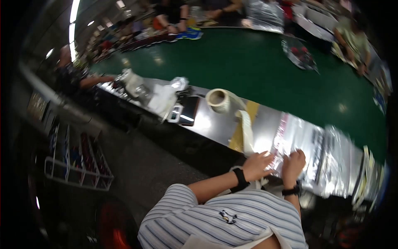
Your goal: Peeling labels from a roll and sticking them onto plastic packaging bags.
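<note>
A layer of clear plastic bags (pixel 306 139) lies on the metal ledge in front of me, a pinkish strip running along the left one. My left hand (pixel 258 165) is at the near left corner of that bag, its fingers closed in a pinch on the edge. On the same bag, a little to the right, my right hand (pixel 293 168) has its fingers curled down onto the film. Blur hides the exact fingertips. Left of the bags stands a roll of whitish label tape (pixel 218 101), and its loose strip (pixel 247 135) trails down close to my left hand.
A green conveyor belt (pixel 248 62) runs beyond the ledge. Left along the ledge lie a dark phone (pixel 190 111) and white crumpled plastic (pixel 161 99). A wire rack (pixel 78 166) stands on the floor at left. Several people work around the belt; a bagged item (pixel 300 54) lies on it.
</note>
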The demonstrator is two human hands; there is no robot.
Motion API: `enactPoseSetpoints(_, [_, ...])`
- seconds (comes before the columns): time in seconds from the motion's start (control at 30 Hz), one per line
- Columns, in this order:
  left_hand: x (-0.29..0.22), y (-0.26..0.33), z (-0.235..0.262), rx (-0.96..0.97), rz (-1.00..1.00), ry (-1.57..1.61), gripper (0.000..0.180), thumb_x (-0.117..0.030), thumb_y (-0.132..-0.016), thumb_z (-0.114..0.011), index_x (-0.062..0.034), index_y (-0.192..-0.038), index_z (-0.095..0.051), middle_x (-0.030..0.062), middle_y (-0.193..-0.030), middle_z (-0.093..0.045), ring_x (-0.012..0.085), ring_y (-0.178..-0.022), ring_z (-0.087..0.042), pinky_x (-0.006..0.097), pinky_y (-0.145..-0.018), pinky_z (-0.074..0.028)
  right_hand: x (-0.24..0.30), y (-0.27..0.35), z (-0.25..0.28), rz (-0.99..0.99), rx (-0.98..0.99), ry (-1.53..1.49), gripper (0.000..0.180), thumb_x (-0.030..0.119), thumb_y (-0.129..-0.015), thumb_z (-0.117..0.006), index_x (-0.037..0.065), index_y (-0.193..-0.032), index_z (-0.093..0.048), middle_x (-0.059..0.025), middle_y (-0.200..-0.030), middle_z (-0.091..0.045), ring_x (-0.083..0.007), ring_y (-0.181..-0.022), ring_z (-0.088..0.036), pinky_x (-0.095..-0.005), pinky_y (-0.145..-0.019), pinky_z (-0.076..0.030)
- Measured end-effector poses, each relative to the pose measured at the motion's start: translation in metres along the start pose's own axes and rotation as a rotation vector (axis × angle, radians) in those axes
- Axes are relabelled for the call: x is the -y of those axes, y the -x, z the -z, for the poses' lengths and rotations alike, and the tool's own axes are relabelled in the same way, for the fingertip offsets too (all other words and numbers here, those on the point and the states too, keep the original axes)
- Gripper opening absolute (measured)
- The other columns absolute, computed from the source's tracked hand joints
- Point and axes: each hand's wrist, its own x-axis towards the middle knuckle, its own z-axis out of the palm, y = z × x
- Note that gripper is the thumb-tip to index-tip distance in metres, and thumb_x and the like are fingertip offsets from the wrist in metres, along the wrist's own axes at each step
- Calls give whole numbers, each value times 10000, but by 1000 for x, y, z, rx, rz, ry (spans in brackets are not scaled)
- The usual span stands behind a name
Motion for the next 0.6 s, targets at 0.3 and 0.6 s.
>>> enactPoseSetpoints(0.3, [-19, -23, 30, -231, 86, 405, 222, -206, -835, -597, -5, -919, -636, 120, -938, -647, 265, -961, -574, 345, -816, -464, -21, 0, 9, 53, 121, -171, 84, 57, -835, -547, -19, -811, -519, -157, -815, -521, -335, -749, -508, -401, -680, -413])
enactPoseSetpoints(0.6, [14, -119, -70, 197, 576, 1897, 153, -204, -917, -480, -56, -946, -501, 71, -839, -554, 222, -860, -647, 339, -673, -530, -59, -15, 17, -390, 102, -431, 198, 132, -928, -481, -58, -927, -537, -103, -813, -537, -203, -759, -497, -307, -725, -425])
